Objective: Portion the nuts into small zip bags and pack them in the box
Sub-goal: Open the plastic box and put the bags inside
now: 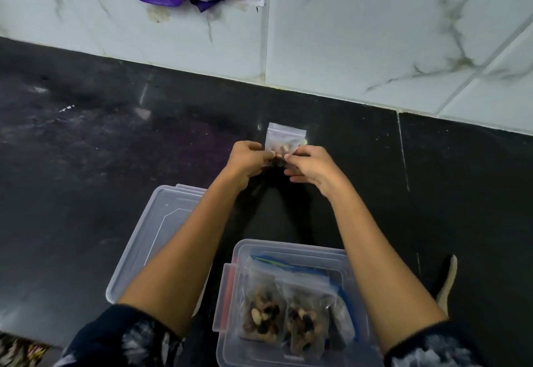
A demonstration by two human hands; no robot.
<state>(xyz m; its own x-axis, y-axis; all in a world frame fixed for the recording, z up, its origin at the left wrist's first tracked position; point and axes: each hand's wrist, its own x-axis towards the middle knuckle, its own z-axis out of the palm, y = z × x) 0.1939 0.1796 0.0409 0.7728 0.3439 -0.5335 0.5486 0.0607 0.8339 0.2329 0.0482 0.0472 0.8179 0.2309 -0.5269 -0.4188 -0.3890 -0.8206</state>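
Fingers (pixel 266 156) of both hands pinch the small zip bag (pixel 284 141) low, around its nuts. Better to slide the pinches up and press the zip strip shut end to end before boxing it.

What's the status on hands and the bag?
Left hand and right hand both pinch small zip bag with nuts, above counter. Box holds filled bags. Lid off, nothing blocking.

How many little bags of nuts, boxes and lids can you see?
Little nut bags: 3, one held in both hands, two in the box
Boxes: 1
Lids: 1
Total: 5
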